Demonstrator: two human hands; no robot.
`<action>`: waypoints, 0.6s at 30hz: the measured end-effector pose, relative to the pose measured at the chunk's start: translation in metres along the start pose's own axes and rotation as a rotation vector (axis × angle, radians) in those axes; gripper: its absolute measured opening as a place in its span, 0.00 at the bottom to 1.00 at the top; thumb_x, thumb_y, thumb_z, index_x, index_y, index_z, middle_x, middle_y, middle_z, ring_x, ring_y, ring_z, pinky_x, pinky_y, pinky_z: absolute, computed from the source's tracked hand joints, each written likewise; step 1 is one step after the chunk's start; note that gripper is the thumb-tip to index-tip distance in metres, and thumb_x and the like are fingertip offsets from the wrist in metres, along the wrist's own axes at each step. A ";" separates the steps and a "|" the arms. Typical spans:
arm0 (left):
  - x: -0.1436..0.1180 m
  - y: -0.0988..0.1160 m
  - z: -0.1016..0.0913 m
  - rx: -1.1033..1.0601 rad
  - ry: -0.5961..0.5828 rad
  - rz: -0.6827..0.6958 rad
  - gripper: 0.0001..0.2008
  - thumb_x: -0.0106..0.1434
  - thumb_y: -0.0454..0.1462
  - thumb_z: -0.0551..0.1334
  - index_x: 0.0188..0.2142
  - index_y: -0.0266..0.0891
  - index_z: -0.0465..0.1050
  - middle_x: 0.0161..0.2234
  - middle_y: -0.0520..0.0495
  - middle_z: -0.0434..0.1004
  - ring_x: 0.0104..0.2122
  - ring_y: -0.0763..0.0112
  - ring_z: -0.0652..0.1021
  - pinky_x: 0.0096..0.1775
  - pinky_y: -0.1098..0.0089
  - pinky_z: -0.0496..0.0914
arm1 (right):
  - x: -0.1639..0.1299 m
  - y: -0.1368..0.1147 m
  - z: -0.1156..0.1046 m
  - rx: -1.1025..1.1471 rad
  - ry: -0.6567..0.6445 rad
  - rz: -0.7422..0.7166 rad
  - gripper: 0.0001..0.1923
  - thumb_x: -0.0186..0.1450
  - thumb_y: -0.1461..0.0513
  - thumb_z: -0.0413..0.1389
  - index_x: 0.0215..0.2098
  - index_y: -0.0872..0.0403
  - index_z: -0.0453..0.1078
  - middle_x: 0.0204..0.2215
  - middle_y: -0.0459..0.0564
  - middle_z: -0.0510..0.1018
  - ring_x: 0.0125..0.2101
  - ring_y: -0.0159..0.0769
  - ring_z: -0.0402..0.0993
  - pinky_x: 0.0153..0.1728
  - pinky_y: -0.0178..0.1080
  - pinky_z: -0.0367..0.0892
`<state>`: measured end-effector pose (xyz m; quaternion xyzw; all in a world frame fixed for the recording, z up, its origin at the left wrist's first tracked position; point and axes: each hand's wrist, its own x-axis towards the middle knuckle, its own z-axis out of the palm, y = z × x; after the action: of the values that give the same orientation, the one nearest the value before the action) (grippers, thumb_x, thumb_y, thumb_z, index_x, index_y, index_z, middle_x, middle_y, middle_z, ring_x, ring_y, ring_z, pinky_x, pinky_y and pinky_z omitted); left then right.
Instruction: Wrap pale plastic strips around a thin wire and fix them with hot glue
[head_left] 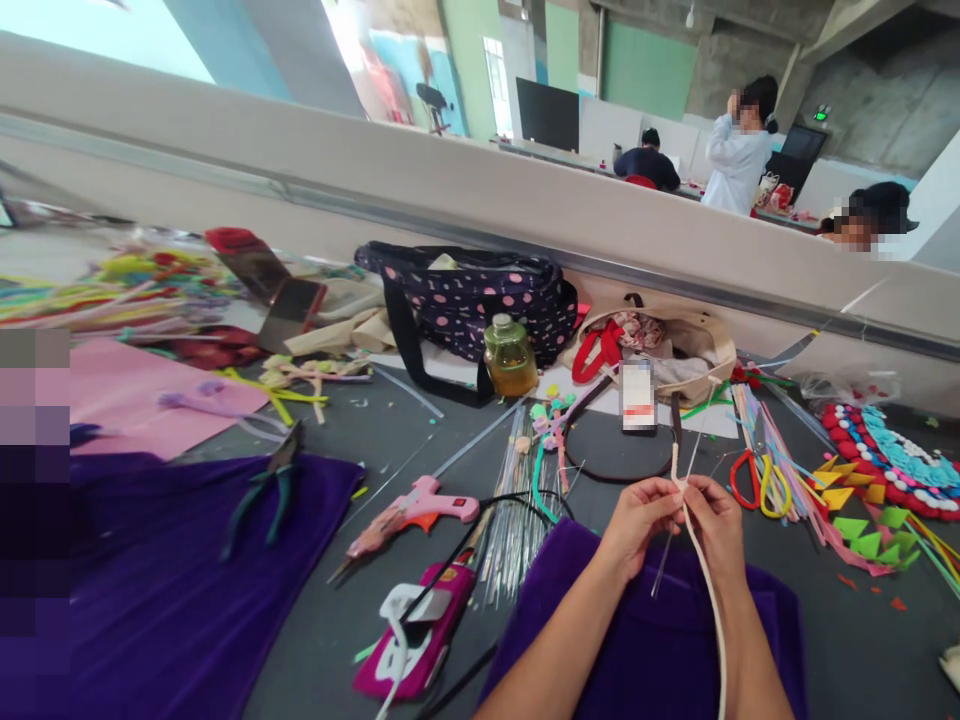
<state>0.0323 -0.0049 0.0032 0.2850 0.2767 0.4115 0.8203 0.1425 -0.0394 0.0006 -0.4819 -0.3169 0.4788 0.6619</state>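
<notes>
Above a dark purple cloth (585,640), both my hands meet, their fingertips almost touching. My left hand (646,520) pinches a long cream fuzzy stem, like a pipe cleaner, and a thin wire (660,572). Beside it, my right hand (712,515) is closed on the same cream stem (705,580). The stem's short upper end rises above the fingers and looks twisted; its long tail hangs down along my right forearm. The wire slants through between the hands, sticking out above and below. My fingertips hide how stem and wire join.
Left of my hands lie a bundle of thin wires (517,510), a pink glue gun (420,510), a magenta case (427,630) and pliers (270,490). Scissors (772,485) and pipe cleaners lie right. A dotted bag (465,300) and bottle (510,355) stand behind, before a low partition.
</notes>
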 end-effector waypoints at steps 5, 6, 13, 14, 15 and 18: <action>0.001 -0.003 -0.001 0.047 0.003 -0.018 0.15 0.46 0.38 0.73 0.28 0.31 0.72 0.20 0.47 0.75 0.19 0.76 0.74 0.22 0.77 0.68 | 0.003 0.004 -0.007 -0.123 0.038 -0.041 0.11 0.55 0.55 0.64 0.29 0.54 0.73 0.18 0.41 0.72 0.15 0.27 0.63 0.15 0.30 0.60; 0.002 -0.003 -0.002 0.057 0.005 -0.018 0.15 0.46 0.39 0.73 0.29 0.31 0.72 0.20 0.48 0.75 0.19 0.76 0.74 0.23 0.77 0.69 | 0.004 0.004 -0.007 -0.141 0.046 -0.039 0.11 0.55 0.55 0.64 0.29 0.54 0.73 0.18 0.41 0.72 0.15 0.27 0.63 0.16 0.30 0.60; 0.002 -0.007 0.003 0.190 0.023 0.058 0.18 0.44 0.36 0.72 0.32 0.35 0.69 0.25 0.51 0.73 0.23 0.72 0.76 0.25 0.73 0.70 | 0.004 -0.001 -0.006 -0.150 0.087 0.023 0.14 0.53 0.52 0.64 0.28 0.55 0.72 0.17 0.42 0.71 0.15 0.28 0.63 0.15 0.31 0.60; 0.001 -0.008 0.004 0.235 0.032 0.093 0.18 0.44 0.36 0.72 0.32 0.36 0.68 0.26 0.52 0.73 0.22 0.73 0.75 0.24 0.74 0.69 | 0.004 -0.001 -0.006 -0.157 0.090 0.024 0.15 0.53 0.52 0.64 0.28 0.55 0.72 0.17 0.42 0.72 0.15 0.28 0.63 0.15 0.31 0.60; 0.001 -0.010 0.005 0.292 0.043 0.134 0.17 0.44 0.35 0.71 0.32 0.36 0.67 0.25 0.53 0.72 0.21 0.75 0.74 0.24 0.75 0.67 | 0.005 -0.001 -0.007 -0.170 0.091 0.019 0.15 0.53 0.52 0.64 0.28 0.55 0.72 0.18 0.43 0.72 0.15 0.28 0.63 0.15 0.31 0.60; -0.001 -0.011 0.007 0.517 0.113 0.292 0.12 0.48 0.34 0.69 0.31 0.37 0.68 0.24 0.54 0.70 0.19 0.79 0.69 0.23 0.77 0.62 | 0.006 0.000 -0.012 -0.229 0.102 -0.025 0.14 0.53 0.53 0.64 0.28 0.56 0.74 0.20 0.44 0.74 0.19 0.29 0.64 0.19 0.31 0.60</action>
<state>0.0422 -0.0132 0.0001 0.4980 0.3736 0.4560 0.6360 0.1547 -0.0374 -0.0040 -0.5741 -0.3416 0.4062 0.6235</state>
